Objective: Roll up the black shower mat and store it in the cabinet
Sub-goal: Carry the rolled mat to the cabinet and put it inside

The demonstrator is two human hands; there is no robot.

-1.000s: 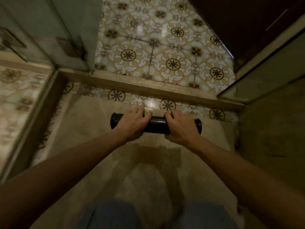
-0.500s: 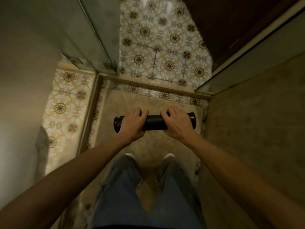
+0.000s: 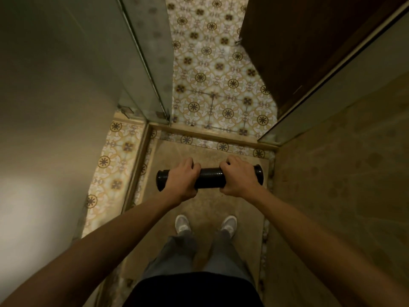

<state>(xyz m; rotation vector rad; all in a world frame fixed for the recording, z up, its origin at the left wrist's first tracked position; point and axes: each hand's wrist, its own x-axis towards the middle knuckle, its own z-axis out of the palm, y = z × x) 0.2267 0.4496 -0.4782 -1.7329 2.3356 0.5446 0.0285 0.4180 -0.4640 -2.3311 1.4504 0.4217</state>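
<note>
The black shower mat [image 3: 210, 178] is rolled into a tight horizontal tube and held in the air above the shower floor. My left hand [image 3: 182, 181] wraps around its left part, and my right hand [image 3: 238, 179] wraps around its right part. Both ends of the roll stick out past my fists. My feet in white shoes stand on the beige floor below. No cabinet can be made out with certainty.
I stand inside a narrow shower stall with a beige floor [image 3: 205, 207]. A raised curb [image 3: 212, 135] crosses ahead, with patterned tiles [image 3: 217, 85] beyond. A glass panel [image 3: 143, 63] rises at left, a dark wooden door [image 3: 298, 41] at upper right, and a wall [image 3: 343, 173] close at right.
I have risen from a crouch to standing, lifting the rolled mat off the floor. My legs and shoes have come into view beneath it.
</note>
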